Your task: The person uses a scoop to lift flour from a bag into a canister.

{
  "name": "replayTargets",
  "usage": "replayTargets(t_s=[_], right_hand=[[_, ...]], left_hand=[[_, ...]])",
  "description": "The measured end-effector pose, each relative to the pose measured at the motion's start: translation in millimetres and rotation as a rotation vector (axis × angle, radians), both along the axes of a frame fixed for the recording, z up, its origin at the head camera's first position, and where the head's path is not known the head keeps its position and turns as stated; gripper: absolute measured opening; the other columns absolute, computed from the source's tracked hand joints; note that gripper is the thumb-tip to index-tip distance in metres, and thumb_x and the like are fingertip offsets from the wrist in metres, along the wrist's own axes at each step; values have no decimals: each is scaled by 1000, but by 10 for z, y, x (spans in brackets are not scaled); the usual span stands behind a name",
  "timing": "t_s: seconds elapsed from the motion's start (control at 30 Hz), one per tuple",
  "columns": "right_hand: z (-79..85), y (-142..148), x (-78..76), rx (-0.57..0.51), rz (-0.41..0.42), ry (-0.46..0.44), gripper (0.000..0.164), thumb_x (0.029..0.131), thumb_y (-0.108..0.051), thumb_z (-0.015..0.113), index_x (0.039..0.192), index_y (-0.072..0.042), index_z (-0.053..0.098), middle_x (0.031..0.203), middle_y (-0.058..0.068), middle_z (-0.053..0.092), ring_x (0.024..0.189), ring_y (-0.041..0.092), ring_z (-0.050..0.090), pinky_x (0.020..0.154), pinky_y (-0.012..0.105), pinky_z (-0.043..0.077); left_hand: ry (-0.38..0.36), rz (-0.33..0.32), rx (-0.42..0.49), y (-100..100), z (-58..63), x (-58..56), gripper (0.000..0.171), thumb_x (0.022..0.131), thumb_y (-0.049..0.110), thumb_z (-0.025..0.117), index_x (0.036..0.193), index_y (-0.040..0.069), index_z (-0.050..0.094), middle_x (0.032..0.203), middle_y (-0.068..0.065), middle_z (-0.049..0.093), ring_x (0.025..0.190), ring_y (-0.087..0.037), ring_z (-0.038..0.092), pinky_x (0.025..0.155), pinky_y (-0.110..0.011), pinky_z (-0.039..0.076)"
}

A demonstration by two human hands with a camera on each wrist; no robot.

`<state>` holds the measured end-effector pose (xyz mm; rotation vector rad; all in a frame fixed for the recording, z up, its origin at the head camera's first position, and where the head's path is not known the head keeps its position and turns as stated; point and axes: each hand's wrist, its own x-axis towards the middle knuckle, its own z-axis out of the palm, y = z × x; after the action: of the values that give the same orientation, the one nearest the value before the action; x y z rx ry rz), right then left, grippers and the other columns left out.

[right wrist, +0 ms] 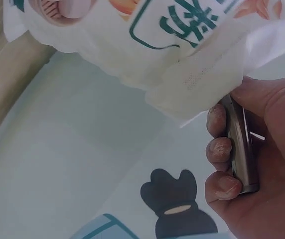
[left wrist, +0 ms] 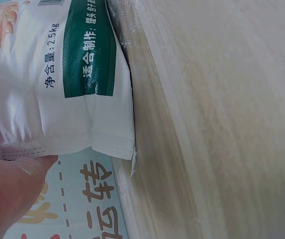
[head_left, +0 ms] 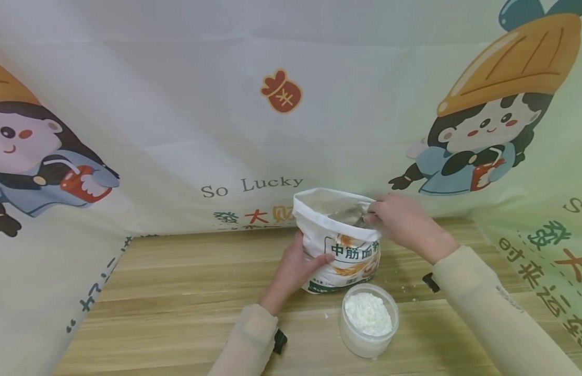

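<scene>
A white flour bag [head_left: 314,235] stands upright on the table with its top edge folded outward and its mouth uncovered. Its left side is held by my left hand [head_left: 295,265], thumb across the printed front. In the left wrist view, that thumb lies by the bag's stitched bottom corner [left wrist: 107,142]. My right hand [head_left: 403,222] is at the bag's right rim, fingers curled round the metal handle [right wrist: 242,149] of a scoop [head_left: 349,214]. The scoop's head dips into the bag; its lower part is hidden. In front of the bag sits a clear round tub [head_left: 361,344] heaped with white flour [head_left: 368,313].
Small white specks of flour [head_left: 415,300] lie on the wood-grain table [head_left: 187,303] right of the bag. A printed cloth backdrop [head_left: 201,104] with cartoon figures rises close behind the bag and along both sides.
</scene>
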<state>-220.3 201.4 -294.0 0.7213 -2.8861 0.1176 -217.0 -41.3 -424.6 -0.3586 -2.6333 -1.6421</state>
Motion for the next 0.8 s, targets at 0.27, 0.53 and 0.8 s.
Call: replayTargets(t_s=[0.27,0.53,0.8], right_hand=[[-35,129,56,-140,27,67,17,99,-22,71,99,-5,77,85,2,67,79,24,62,71,46,54],[-97,247,121,-271,-33,55,25,103,-21,66,114,0,74,110,18,72,103,38,67,91,57,53],[-120,345,204,-331,-31,110,23,102,-18,67,112,1,73,105,18,72,96,37,66,84,56,54]], left_hand=[[34,1,-6,-7,-35,-20,79,85,29,87,145,2,44,128,-18,64,118,-32,61,107,-50,48],[25,-10,-2,-5,-31,-21,81,86,30,87,147,2,42,130,-18,63,121,-32,60,109,-50,47],[15,-13,2,-6,-14,-13,81,86,29,86,147,2,41,130,-18,63,121,-32,60,109,-50,47]])
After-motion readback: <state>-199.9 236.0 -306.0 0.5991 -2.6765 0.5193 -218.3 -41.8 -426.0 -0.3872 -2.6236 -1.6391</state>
